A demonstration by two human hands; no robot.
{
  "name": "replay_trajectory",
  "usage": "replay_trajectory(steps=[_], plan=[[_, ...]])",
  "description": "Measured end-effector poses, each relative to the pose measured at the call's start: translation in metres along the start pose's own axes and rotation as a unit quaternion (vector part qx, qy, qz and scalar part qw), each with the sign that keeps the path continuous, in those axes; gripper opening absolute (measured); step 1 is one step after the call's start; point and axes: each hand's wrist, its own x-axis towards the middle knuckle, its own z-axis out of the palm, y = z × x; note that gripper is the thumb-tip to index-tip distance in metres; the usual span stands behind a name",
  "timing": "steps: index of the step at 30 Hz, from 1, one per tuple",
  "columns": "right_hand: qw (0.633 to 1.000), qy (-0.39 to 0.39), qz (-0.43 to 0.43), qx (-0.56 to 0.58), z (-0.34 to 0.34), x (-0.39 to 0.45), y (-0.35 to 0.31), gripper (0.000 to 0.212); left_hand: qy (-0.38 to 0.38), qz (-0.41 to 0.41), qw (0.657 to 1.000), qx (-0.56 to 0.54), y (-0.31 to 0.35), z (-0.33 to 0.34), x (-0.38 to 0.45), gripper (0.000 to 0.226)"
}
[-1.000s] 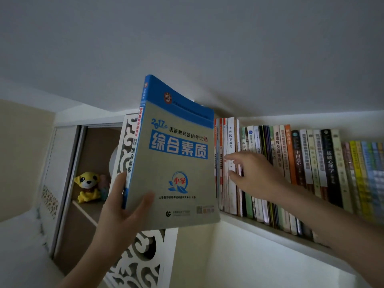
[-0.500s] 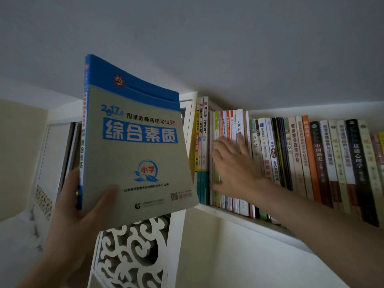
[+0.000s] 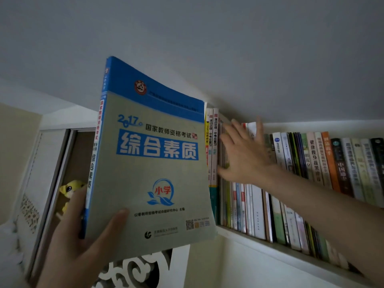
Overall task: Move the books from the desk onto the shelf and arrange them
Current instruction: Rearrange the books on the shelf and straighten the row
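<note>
- One large grey-green paperback book with a blue top band (image 3: 149,163) is held upright, long axis near vertical, top tilted slightly left, front cover facing the camera, spine on the left.
- Left hand (image 3: 83,252) grips its lower left corner, thumb across the cover.
- Right hand (image 3: 243,154) lies with straight, spread fingers against the row of upright shelved books (image 3: 311,163).
- White wall shelf (image 3: 270,246) is packed; the held book is left of it, in front of its end.
- Yellow plush toy (image 3: 71,189) sits in the cabinet behind.

Left hand (image 3: 79,246) gripping grey-blue book (image 3: 149,163), right hand (image 3: 243,154) flat against shelved books (image 3: 311,163)
</note>
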Motion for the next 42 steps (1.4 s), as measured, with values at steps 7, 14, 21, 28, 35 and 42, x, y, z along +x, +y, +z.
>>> replay_trajectory(steps=[7,14,21,28,35,42], plan=[[0.985,-0.131,0.044,0.105,-0.017,0.068,0.030,0.039,0.007,0.007,1.000,0.009,-0.022,0.003,0.005,0.054],[0.978,-0.163,0.035,0.125,-0.025,0.074,0.039,0.063,-0.012,-0.007,1.000,0.008,-0.023,0.010,0.010,0.045],[0.984,-0.143,0.004,0.107,-0.022,0.069,0.050,0.062,-0.066,-0.063,0.994,-0.062,-0.032,0.020,0.019,0.043],[0.989,-0.124,0.000,0.077,-0.023,0.064,0.029,0.058,-0.086,-0.041,0.993,-0.076,-0.039,0.030,0.021,0.036],[0.973,-0.162,0.028,0.162,-0.022,0.074,0.035,0.071,-0.070,-0.033,0.993,-0.087,-0.041,0.043,0.025,0.037],[0.956,-0.157,-0.004,0.247,-0.019,0.077,0.056,0.064,-0.077,-0.038,0.993,-0.077,-0.032,0.049,0.024,0.036]])
